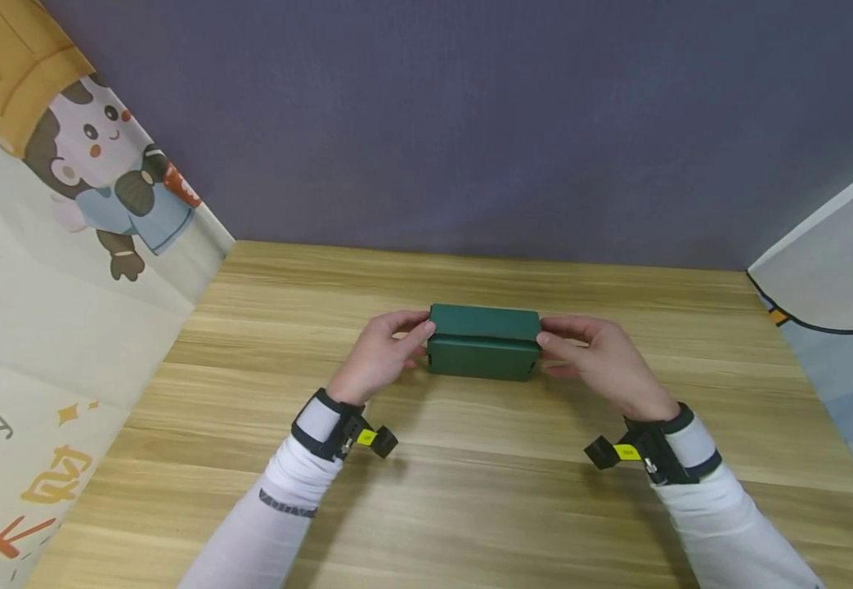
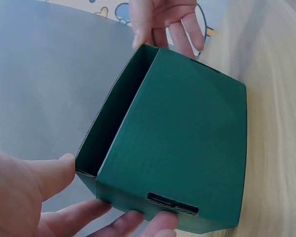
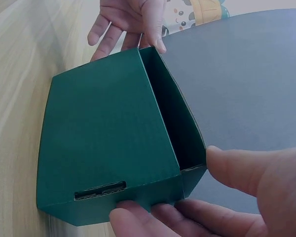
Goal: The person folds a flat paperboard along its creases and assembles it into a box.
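A small dark green cardboard box [image 1: 481, 360] stands on the wooden table, its lid [image 1: 483, 321] slightly raised along the near edge. A dark gap runs between lid and front wall, clearer in both wrist views. My left hand [image 1: 382, 348] grips the box's left end, the thumb at the lid's corner and the fingers against the side. At the opposite end my right hand [image 1: 599, 360] holds it the same way. In the left wrist view, a slot shows near the bottom edge of the box [image 2: 182, 128]. What lies inside is too dark to see.
The wooden table top [image 1: 500, 499] spreads around the box. Behind it rises a plain dark blue-grey backdrop [image 1: 470, 123]. Printed cloth with a cartoon figure [image 1: 102, 155] hangs at the left, and another pale printed cloth [image 1: 838, 254] at the right.
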Action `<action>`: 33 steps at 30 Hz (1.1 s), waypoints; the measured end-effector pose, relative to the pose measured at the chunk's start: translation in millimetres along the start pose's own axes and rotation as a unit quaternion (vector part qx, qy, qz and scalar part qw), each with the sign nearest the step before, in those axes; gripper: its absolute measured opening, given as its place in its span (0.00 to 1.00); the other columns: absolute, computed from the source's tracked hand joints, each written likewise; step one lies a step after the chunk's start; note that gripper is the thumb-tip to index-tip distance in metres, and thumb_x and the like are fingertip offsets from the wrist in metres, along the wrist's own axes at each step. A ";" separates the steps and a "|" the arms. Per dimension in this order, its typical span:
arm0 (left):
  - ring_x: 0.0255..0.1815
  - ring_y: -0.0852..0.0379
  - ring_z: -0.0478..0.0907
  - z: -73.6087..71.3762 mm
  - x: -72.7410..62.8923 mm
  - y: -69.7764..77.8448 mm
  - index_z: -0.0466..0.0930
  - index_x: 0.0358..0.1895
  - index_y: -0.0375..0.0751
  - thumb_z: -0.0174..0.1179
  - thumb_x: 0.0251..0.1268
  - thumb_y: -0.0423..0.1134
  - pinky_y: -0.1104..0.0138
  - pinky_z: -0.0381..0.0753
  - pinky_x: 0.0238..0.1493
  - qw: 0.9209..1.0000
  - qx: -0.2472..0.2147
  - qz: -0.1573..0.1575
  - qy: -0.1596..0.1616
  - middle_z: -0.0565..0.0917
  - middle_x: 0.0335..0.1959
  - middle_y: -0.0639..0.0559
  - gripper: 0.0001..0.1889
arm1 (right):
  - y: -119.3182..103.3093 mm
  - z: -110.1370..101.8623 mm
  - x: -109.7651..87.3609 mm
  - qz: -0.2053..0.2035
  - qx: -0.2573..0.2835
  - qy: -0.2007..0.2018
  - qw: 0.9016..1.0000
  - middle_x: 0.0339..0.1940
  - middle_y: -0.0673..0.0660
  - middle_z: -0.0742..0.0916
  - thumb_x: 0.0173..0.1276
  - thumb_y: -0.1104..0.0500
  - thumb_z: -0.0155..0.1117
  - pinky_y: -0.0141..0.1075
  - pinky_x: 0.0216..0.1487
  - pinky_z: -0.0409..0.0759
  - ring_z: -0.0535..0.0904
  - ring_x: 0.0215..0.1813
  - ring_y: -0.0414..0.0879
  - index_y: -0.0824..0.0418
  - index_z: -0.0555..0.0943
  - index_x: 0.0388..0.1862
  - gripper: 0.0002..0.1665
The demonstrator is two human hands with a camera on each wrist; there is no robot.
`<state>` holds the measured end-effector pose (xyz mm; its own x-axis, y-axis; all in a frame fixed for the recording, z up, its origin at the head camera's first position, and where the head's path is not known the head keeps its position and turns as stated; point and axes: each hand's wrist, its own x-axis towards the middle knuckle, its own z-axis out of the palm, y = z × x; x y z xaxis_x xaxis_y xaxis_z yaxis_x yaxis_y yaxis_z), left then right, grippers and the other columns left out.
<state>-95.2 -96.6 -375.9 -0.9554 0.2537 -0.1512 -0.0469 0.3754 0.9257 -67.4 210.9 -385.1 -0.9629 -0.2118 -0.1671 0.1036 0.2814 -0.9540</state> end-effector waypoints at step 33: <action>0.43 0.45 0.85 -0.8 0.3 -1.5 0.74 0.63 0.42 0.59 0.69 0.48 0.51 0.84 0.45 1.000 0.022 -0.007 -0.003 0.80 0.54 0.50 0.23 | -2.8 5.6 -0.6 0.004 -0.021 0.003 1.000 0.62 0.64 0.78 0.68 0.50 0.65 0.42 0.43 0.86 0.84 0.49 0.59 0.63 0.69 0.68 0.34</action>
<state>-95.7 -97.9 -377.0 -0.9529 0.2541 -0.1656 -0.0461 0.4184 0.9071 -65.7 205.0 -383.7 -0.9638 -0.2038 -0.1720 0.0999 0.3221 -0.9414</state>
